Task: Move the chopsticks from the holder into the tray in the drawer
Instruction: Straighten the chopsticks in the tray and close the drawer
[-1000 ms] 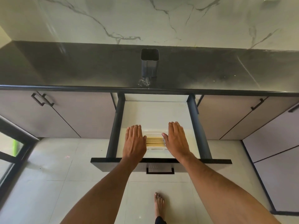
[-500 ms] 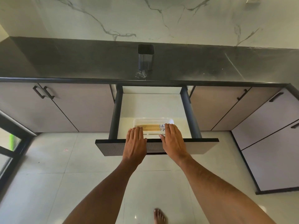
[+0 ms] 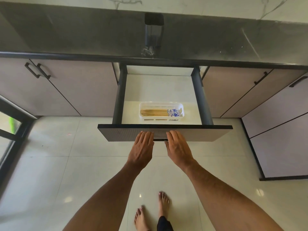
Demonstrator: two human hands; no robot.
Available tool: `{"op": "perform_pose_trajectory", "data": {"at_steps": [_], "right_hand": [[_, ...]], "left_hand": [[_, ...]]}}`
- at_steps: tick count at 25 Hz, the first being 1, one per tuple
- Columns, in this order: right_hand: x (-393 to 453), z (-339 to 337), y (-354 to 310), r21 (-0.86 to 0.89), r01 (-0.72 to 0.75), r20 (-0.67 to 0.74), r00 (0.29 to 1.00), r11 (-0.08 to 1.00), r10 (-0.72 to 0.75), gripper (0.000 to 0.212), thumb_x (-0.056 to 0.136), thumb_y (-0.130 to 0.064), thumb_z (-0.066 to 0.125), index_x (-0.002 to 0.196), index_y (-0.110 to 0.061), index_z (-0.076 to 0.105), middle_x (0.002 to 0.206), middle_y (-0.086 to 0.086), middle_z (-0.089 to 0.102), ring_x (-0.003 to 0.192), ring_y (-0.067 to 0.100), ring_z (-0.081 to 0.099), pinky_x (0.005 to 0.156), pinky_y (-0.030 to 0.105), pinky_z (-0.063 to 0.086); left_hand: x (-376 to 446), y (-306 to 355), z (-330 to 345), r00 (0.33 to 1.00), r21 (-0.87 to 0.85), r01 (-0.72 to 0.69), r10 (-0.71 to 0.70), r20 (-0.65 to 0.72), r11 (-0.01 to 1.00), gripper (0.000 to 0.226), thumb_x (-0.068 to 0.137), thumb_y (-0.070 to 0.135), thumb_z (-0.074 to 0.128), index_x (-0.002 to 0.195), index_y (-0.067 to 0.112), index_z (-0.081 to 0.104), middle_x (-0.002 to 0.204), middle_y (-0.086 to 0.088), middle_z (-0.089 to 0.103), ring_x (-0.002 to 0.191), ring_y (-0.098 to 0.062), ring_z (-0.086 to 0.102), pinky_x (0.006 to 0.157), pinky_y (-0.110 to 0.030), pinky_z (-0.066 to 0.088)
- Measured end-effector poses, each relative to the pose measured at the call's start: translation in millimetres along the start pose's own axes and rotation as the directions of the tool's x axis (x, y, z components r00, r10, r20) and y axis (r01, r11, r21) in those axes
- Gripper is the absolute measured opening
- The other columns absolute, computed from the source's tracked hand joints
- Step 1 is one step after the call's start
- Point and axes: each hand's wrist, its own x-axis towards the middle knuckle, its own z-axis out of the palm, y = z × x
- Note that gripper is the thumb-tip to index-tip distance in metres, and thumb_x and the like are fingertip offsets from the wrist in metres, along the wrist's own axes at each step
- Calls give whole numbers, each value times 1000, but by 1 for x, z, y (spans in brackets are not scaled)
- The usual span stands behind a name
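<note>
Several wooden chopsticks (image 3: 160, 112) with blue-and-white patterned ends lie flat in a clear white plastic tray (image 3: 181, 108) inside the pulled-out drawer (image 3: 196, 133). The dark square holder (image 3: 154, 29) stands upright on the black countertop behind the drawer, and no chopsticks stick out of it. My left hand (image 3: 141, 150) and my right hand (image 3: 178, 150) rest flat side by side, fingers stretched out, fingertips on the drawer's dark front panel just above its handle. Neither hand holds anything.
The black countertop (image 3: 66, 35) runs the full width under a marble wall. Pale cabinet doors with dark handles (image 3: 37, 70) flank the drawer. A dark-framed glass door (image 3: 10, 130) stands at the left. My bare feet (image 3: 151, 210) are on the glossy tiled floor.
Both hands have drawn back from beside the tray inside the drawer to the outside of the drawer front. The tray with the chopsticks is now uncovered. The view has pulled back.
</note>
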Motion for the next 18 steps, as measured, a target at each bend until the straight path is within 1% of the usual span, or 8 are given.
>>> {"op": "perform_pose_trajectory", "data": {"at_steps": [2,5,7,9,13,15,17,18], "right_hand": [[1,10,3,-7,20,76,997,1000,-19,34,95,-21,68,126,-7,63,122,13,67,115,28,64,103,37,53],[7,23,10,-33,50,216,975,998,-42,40,99,-18,63,138,-12,55,139,8,59,132,25,53,116,37,41],[14,32,15,-49,46,276,961,998,-31,44,101,-18,60,143,-16,51,145,6,55,137,23,49,120,37,34],[22,41,20,-77,44,325,946,996,-16,42,101,-17,58,143,-16,51,144,5,57,135,23,50,121,37,32],[35,52,31,-170,53,393,919,984,19,37,98,-17,63,134,-15,60,132,5,67,128,25,58,120,38,30],[38,57,33,-203,38,386,921,978,44,34,96,-18,66,129,-17,63,127,4,70,124,24,59,119,37,31],[42,61,32,-243,39,400,914,969,63,32,93,-20,68,125,-19,63,123,3,71,122,24,60,118,38,31],[44,62,31,-268,48,411,909,962,69,34,91,-20,69,125,-19,62,123,3,71,123,25,60,118,39,30]], "left_hand": [[-1,1,10,998,-6,-1,2,59,1000,39,101,21,57,136,3,53,130,-15,62,121,-32,60,114,-44,39],[5,6,20,993,-25,-65,68,101,998,44,97,16,64,138,3,53,135,-15,61,126,-33,58,115,-44,39],[14,9,28,985,-30,-122,125,121,992,50,92,11,71,139,2,54,137,-15,61,130,-32,57,117,-45,38],[22,10,35,978,-29,-116,119,174,993,51,92,10,71,140,2,53,138,-15,61,131,-32,56,119,-45,36],[39,15,51,942,86,-111,77,328,990,46,98,6,58,143,1,49,140,-15,58,134,-32,52,124,-43,24],[49,23,48,930,87,-74,37,367,993,42,91,8,69,132,6,60,128,-9,67,124,-28,59,119,-37,32],[58,32,40,921,68,12,-38,388,998,30,79,13,84,108,13,75,103,-1,76,105,-22,67,102,-28,47],[62,36,41,918,51,59,-75,389,997,26,73,13,88,97,14,77,93,-1,77,96,-22,69,94,-27,51]]}}
